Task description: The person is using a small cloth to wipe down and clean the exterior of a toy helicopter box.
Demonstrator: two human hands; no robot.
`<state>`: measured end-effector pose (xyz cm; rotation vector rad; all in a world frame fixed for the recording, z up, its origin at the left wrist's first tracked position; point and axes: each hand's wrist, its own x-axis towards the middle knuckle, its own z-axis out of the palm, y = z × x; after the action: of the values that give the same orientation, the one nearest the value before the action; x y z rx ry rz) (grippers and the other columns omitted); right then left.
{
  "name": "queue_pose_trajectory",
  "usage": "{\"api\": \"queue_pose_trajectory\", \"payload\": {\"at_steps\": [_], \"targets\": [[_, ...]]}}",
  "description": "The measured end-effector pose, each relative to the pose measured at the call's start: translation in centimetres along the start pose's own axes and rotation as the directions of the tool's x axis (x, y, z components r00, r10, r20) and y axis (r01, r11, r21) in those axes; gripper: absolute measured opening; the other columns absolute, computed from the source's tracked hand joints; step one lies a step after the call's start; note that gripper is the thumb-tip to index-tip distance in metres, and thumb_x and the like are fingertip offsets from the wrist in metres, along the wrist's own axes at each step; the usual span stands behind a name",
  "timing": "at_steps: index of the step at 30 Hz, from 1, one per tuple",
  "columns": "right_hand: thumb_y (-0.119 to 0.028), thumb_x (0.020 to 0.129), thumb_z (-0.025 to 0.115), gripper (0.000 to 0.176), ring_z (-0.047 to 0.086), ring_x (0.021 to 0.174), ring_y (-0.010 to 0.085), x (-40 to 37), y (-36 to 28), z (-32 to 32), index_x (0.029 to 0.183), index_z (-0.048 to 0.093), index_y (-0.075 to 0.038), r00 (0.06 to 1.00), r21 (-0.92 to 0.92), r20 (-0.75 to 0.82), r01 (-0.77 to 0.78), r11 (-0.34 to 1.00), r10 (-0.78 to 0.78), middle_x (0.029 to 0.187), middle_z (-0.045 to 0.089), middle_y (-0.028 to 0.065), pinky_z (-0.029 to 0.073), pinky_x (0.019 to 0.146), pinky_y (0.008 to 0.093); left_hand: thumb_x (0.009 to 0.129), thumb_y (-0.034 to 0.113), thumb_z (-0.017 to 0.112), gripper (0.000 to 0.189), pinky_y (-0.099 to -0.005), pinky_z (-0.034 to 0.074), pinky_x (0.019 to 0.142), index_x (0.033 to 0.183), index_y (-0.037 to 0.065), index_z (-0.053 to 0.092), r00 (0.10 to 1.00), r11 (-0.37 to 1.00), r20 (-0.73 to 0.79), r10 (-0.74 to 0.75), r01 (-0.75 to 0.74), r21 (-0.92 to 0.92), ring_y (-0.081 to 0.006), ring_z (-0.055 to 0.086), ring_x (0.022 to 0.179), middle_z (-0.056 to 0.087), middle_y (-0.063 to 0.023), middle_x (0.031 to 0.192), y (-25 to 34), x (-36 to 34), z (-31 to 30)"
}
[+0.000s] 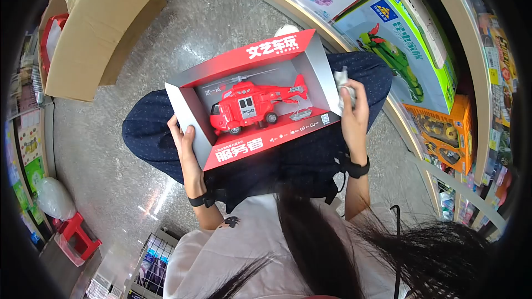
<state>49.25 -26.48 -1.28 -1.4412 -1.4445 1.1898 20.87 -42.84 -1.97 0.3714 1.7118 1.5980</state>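
A red and grey toy box [233, 156] with an open front rests tilted over my lap, a red toy helicopter [252, 105] showing inside. My left hand [185, 144] grips the box's left end, thumb on the front edge and fingers behind. At the box's right end, my right hand [354, 113] has its fingers closed on a crumpled whitish cloth or tissue [344, 89], held close beside the box's side panel.
A large cardboard box [97, 39] stands at upper left. Shelves with a green toy box [410, 50] and an orange box [449, 133] line the right. A red stool [80, 236] and a wire basket [151, 263] are at lower left.
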Motion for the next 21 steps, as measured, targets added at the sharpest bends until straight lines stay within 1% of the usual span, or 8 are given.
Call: {"api": "queue_pose_trajectory", "payload": {"at_steps": [3, 6, 8, 10, 14, 16, 18, 21], "targets": [[-0.014, 0.100, 0.051, 0.014, 0.049, 0.090, 0.0046, 1.7, 1.0, 0.6, 0.110, 0.055, -0.005, 0.996, -0.023, 0.080, 0.042, 0.999, -0.040, 0.097, 0.057, 0.0001, 0.040, 0.079, 0.0201, 0.094, 0.023, 0.054, 0.053, -0.0358, 0.030, 0.107, 0.140, 0.007, 0.035, 1.000, 0.996, 0.018, 0.013, -0.014, 0.083, -0.0228, 0.045, 0.123, 0.048, -0.0168, 0.132, 0.6, 0.0, -0.5], [-0.013, 0.100, 0.051, 0.014, 0.050, 0.093, 0.0046, 2.5, 1.0, 0.7, 0.110, 0.055, -0.006, 0.952, 0.318, 0.267, -0.236, 0.918, 0.152, 0.100, 0.057, -0.0011, 0.040, 0.083, 0.0198, 0.093, 0.011, 0.056, 0.060, -0.0357, 0.030, 0.109, 0.146, 0.008, 0.028, 0.999, 0.995, 0.034, 0.031, -0.034, 0.097, -0.0228, 0.045, 0.126, 0.047, -0.0177, 0.136, 2.0, -0.7, 0.5], [-0.012, 0.100, 0.051, 0.013, 0.050, 0.091, 0.0049, 2.0, 0.4, 0.6, 0.110, 0.055, -0.006, 0.949, 0.366, 0.268, -0.258, 0.894, 0.164, 0.100, 0.057, -0.0016, 0.040, 0.082, 0.0199, 0.088, 0.005, 0.062, 0.070, -0.0353, 0.030, 0.109, 0.147, 0.008, 0.025, 0.989, 0.921, 0.015, 0.149, -0.145, 0.361, -0.0236, 0.047, 0.124, 0.049, -0.0162, 0.134, 2.6, -1.3, 2.2], [-0.012, 0.100, 0.051, 0.013, 0.050, 0.091, 0.0047, 1.2, -0.9, 0.2, 0.110, 0.055, -0.005, 0.970, 0.362, 0.204, -0.201, 0.910, 0.133, 0.098, 0.056, -0.0022, 0.040, 0.082, 0.0202, 0.084, 0.003, 0.065, 0.078, -0.0364, 0.028, 0.110, 0.149, 0.009, 0.021, 0.989, 0.919, 0.009, 0.146, -0.140, 0.368, -0.0242, 0.043, 0.127, 0.044, -0.0165, 0.139, 2.6, -1.1, 2.5], [-0.018, 0.098, 0.054, 0.021, 0.054, 0.108, 0.0121, -0.5, -6.2, -3.0, 0.113, 0.051, -0.004, 0.976, 0.384, 0.200, 0.007, 0.923, -0.090, 0.124, 0.059, 0.0114, 0.038, 0.096, 0.0278, 0.084, 0.005, 0.064, 0.078, -0.0378, 0.024, 0.112, 0.149, 0.006, 0.020, 0.970, 0.915, 0.062, 0.235, -0.242, 0.323, -0.0251, 0.032, 0.135, 0.030, -0.0174, 0.147, 1.4, -0.8, 3.3], [-0.019, 0.095, 0.055, 0.020, 0.049, 0.126, 0.0270, -1.2, -8.5, -4.5, 0.107, 0.046, -0.005, 0.957, 0.297, 0.198, 0.146, 0.944, -0.210, 0.140, 0.045, 0.0334, 0.033, 0.107, 0.0361, 0.085, 0.004, 0.063, 0.076, -0.0370, 0.022, 0.113, 0.149, 0.003, 0.021, 0.966, 0.895, 0.047, 0.254, -0.253, 0.366, -0.0261, 0.031, 0.136, 0.030, -0.0169, 0.148, 0.2, -0.6, 4.2], [-0.023, 0.095, 0.056, 0.021, 0.040, 0.136, 0.0395, -2.1, -10.3, -4.3, 0.098, 0.045, -0.006, 0.898, 0.343, 0.202, 0.309, 0.887, -0.390, 0.132, 0.050, 0.0357, 0.023, 0.113, 0.0493, 0.090, 0.003, 0.057, 0.068, -0.0329, 0.023, 0.113, 0.149, 0.002, 0.024, 0.968, 0.900, 0.086, 0.234, -0.249, 0.357, -0.0224, 0.032, 0.136, 0.032, -0.0151, 0.149, -1.1, -0.4, 5.2], [-0.021, 0.091, 0.061, 0.013, 0.041, 0.135, 0.0439, -2.5, -12.2, -3.6, 0.093, 0.055, -0.010, 0.761, 0.203, 0.345, 0.511, 0.835, -0.550, 0.124, 0.062, 0.0230, 0.014, 0.114, 0.0583, 0.092, 0.000, 0.054, 0.070, -0.0325, 0.027, 0.112, 0.152, 0.000, 0.018, 0.982, 0.965, 0.156, 0.104, -0.137, 0.223, -0.0237, 0.035, 0.136, 0.033, -0.0192, 0.150, -4.3, 0.4, 5.7]]}}
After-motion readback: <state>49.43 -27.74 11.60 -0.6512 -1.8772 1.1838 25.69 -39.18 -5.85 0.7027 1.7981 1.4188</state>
